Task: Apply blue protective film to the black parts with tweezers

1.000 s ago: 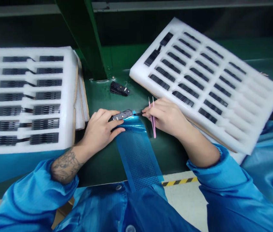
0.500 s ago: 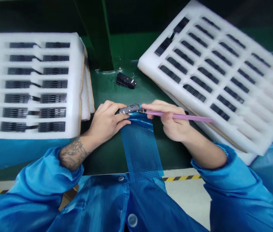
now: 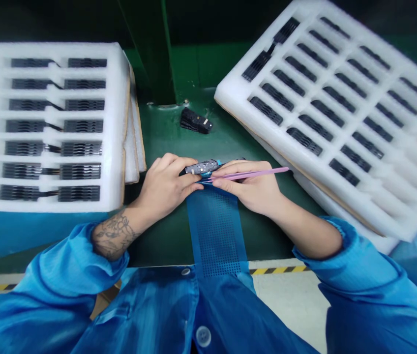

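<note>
My left hand (image 3: 169, 182) grips a dark circuit board part (image 3: 203, 168) between thumb and fingers, just above the blue perforated strip (image 3: 216, 226). Pinched in my right hand (image 3: 256, 187) is a pair of pink tweezers (image 3: 256, 173), its tips close to the strip's upper end and the left fingertips. Whether the tips grip anything cannot be made out. A dark piece also shows behind the right fingers, partly hidden. Beyond both hands, a small stack of black parts (image 3: 195, 121) lies on the green mat.
On the left stands a white foam tray (image 3: 114, 123) holding rows of black parts, stacked on other trays. A second foam tray (image 3: 226, 91), tilted at the right, has filled slots and bare ones. A green post (image 3: 149, 49) rises at the back. Blue sheet (image 3: 46, 228) lies under the left tray.
My right hand has turned and moved slightly left, bringing the tweezers' tips toward my left fingertips. The strip's shiny upper end is now more covered. My left hand keeps its grip.
</note>
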A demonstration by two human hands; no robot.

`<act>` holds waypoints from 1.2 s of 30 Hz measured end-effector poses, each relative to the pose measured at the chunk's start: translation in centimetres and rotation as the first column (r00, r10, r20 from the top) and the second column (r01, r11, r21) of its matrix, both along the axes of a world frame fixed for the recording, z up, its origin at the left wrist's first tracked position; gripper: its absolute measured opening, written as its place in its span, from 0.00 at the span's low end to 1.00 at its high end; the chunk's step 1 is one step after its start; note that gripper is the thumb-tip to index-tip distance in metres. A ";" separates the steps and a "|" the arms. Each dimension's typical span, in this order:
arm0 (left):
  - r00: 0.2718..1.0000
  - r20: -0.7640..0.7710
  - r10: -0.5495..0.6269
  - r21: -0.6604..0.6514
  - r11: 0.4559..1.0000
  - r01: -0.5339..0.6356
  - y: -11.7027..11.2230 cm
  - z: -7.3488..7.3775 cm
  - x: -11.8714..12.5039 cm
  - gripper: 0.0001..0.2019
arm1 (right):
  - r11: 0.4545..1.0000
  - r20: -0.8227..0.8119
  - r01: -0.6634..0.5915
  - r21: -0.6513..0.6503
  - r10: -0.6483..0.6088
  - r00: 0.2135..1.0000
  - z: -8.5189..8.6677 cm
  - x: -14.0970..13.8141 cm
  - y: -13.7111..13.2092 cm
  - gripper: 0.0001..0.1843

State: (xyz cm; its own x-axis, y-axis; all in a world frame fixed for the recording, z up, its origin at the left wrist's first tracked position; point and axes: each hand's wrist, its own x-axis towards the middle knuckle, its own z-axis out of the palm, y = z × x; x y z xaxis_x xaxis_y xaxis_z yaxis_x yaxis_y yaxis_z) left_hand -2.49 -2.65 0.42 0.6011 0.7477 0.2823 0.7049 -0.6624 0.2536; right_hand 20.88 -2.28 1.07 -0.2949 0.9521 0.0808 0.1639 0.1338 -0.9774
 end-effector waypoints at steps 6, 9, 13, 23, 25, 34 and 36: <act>1.000 0.011 -0.002 0.004 1.000 0.002 0.0 -0.1 0.1 0.12 | 0.998 0.059 0.055 -0.038 -0.053 0.997 0.2 -0.5 -0.3 0.07; 1.000 0.001 0.002 0.014 1.000 -0.002 -0.1 -0.1 0.0 0.12 | 0.999 0.045 0.039 -0.029 -0.037 0.998 0.2 -0.6 -0.2 0.07; 1.000 0.001 -0.001 0.023 1.000 0.001 -0.1 -0.2 0.0 0.13 | 0.999 0.045 0.033 -0.024 -0.032 0.998 0.1 -0.7 -0.3 0.05; 0.998 0.048 -0.030 -0.025 0.999 0.031 -0.1 0.0 -0.3 0.16 | 0.965 -0.002 0.243 -0.099 -0.245 0.970 0.3 -0.3 0.2 0.06; 0.997 0.064 -0.040 -0.039 0.998 0.042 0.0 0.1 -0.4 0.18 | 0.951 -0.017 0.279 -0.135 -0.284 0.959 0.2 -0.1 0.5 0.07; 0.999 0.034 -0.023 -0.039 0.999 0.025 0.0 0.0 -0.2 0.12 | 0.940 0.004 0.306 -0.149 -0.309 0.951 -0.5 0.1 0.8 0.06; 0.999 0.028 -0.018 -0.036 0.999 0.019 -0.1 0.0 -0.1 0.11 | 0.938 0.027 0.318 -0.140 -0.318 0.948 -0.5 0.1 0.8 0.06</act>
State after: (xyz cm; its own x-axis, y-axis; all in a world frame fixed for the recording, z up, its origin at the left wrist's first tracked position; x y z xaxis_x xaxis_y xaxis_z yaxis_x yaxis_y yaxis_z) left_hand -2.64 -2.71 0.44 0.6070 0.7469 0.2716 0.6853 -0.6649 0.2971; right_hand 21.03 -1.43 0.57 0.0251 0.9978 -0.0615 0.1792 -0.0650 -0.9817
